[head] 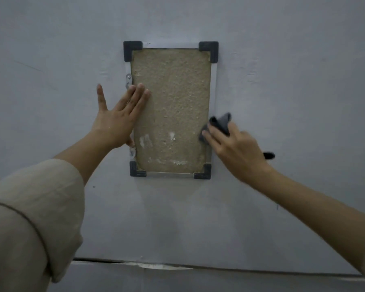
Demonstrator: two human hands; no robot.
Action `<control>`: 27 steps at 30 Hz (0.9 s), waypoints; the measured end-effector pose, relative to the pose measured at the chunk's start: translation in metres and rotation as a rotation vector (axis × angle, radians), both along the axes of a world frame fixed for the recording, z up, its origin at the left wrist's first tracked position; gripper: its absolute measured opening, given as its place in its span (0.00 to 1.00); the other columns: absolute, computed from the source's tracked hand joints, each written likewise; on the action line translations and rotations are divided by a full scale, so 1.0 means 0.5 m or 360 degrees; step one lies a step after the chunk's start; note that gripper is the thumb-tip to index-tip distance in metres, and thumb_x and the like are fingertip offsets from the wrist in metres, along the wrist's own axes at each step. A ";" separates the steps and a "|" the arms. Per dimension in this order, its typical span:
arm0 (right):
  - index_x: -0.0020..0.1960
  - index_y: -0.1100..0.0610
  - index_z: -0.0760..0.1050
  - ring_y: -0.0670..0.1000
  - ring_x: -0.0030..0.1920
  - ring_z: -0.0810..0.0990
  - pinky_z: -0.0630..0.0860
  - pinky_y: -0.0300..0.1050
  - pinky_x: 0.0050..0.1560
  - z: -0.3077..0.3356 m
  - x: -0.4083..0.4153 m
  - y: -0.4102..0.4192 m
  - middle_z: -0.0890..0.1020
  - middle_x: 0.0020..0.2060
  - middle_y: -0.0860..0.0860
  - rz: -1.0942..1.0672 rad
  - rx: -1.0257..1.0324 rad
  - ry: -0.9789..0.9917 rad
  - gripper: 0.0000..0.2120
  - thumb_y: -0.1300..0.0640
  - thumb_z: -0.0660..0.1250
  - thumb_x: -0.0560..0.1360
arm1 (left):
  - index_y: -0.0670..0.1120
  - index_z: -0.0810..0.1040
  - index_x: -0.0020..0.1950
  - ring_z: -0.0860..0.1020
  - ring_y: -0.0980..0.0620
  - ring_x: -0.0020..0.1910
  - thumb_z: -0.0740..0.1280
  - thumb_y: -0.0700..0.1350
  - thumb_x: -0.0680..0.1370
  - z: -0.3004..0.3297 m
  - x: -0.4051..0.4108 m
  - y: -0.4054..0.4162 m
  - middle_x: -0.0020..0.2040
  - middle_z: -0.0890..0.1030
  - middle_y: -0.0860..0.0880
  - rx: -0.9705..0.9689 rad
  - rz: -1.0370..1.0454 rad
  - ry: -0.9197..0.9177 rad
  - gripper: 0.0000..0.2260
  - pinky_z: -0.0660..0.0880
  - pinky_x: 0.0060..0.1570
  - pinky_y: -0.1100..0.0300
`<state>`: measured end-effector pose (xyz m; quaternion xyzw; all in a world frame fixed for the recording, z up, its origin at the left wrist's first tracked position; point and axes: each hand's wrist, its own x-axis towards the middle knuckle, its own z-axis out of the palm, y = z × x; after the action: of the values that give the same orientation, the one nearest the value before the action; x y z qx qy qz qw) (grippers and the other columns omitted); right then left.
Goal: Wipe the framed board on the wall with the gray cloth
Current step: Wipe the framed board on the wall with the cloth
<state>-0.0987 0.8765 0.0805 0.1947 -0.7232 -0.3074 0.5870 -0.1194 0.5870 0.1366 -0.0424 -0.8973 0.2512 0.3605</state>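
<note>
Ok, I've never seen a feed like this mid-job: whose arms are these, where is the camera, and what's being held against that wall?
There is no machine here: a person works with two bare hands, and the single picture comes from a camera worn on their head, looking forward at the wall. On the wall hangs the framed board, a tan rough panel with dark corner pieces and pale smudges near its bottom. The left hand lies flat with straight fingers on the board's left edge. The right hand grips the gray cloth at the board's right edge. A beige sleeve covers the left arm.
</note>
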 end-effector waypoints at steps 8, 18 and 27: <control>0.60 0.50 0.77 0.52 0.43 0.79 0.70 0.37 0.27 0.050 -0.002 0.007 0.80 0.57 0.46 -0.0021 0.0014 -0.0138 0.17 0.62 0.63 0.73 | 0.46 0.22 0.69 0.30 0.50 0.73 0.71 0.62 0.66 -0.001 0.004 0.001 0.72 0.25 0.48 0.0003 0.0022 -0.0021 0.60 0.36 0.62 0.27; 0.71 0.54 0.66 0.55 0.50 0.77 0.77 0.42 0.36 -0.021 0.010 -0.036 0.71 0.68 0.51 0.0087 0.0067 -0.0544 0.25 0.67 0.54 0.76 | 0.46 0.23 0.70 0.30 0.50 0.73 0.71 0.61 0.66 0.001 0.004 0.004 0.73 0.26 0.48 0.0021 0.0014 -0.0019 0.59 0.35 0.62 0.28; 0.57 0.54 0.80 0.58 0.43 0.79 0.78 0.43 0.30 0.065 -0.019 -0.021 0.81 0.57 0.50 0.0286 -0.0430 -0.0184 0.12 0.60 0.68 0.74 | 0.46 0.22 0.69 0.30 0.50 0.73 0.71 0.61 0.66 -0.001 0.006 0.005 0.73 0.26 0.48 0.0030 -0.0007 -0.0031 0.59 0.35 0.62 0.28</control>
<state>-0.1083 0.8662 0.1128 0.1954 -0.7702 -0.1419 0.5903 -0.1162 0.5893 0.1359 -0.0433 -0.9030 0.2415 0.3527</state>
